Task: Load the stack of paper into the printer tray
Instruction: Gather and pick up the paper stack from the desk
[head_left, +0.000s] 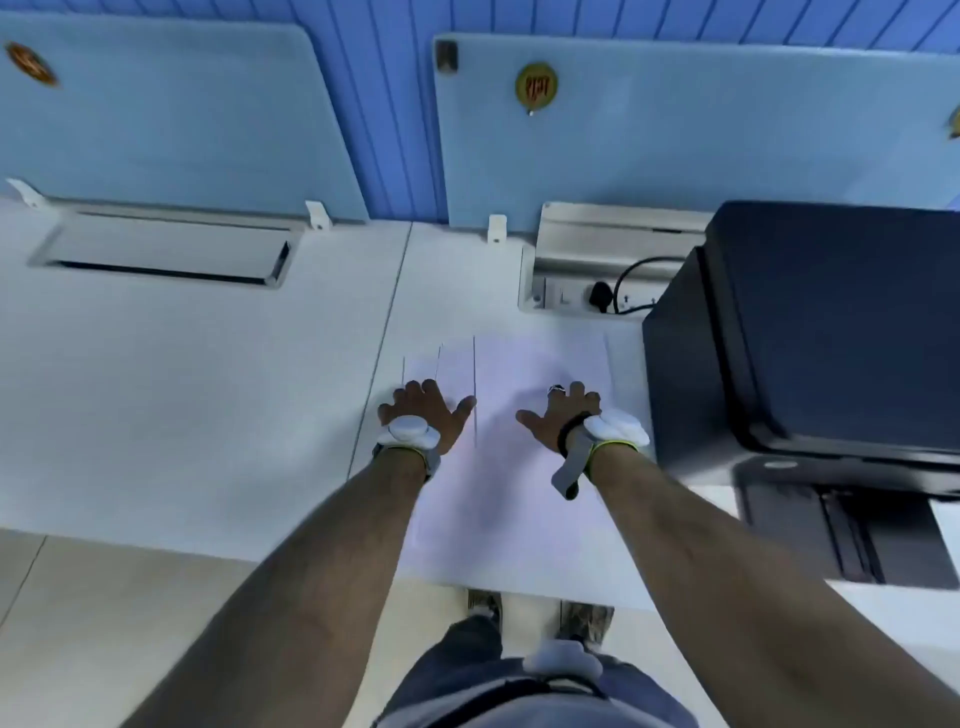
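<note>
White paper (519, 441) is spread loosely on the worktop (182, 415), under both hands. The left hand (423, 415) and right hand (563, 415) are laid flat, each grip wide, holding nothing. The sheets are best squared into one stack before lifting toward the printer tray (841, 535), right of the right grip. No writing can be read.

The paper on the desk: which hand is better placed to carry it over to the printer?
Probably the right hand: it rests on the paper on the side nearest the printer; the left hand lies farther away.
</note>
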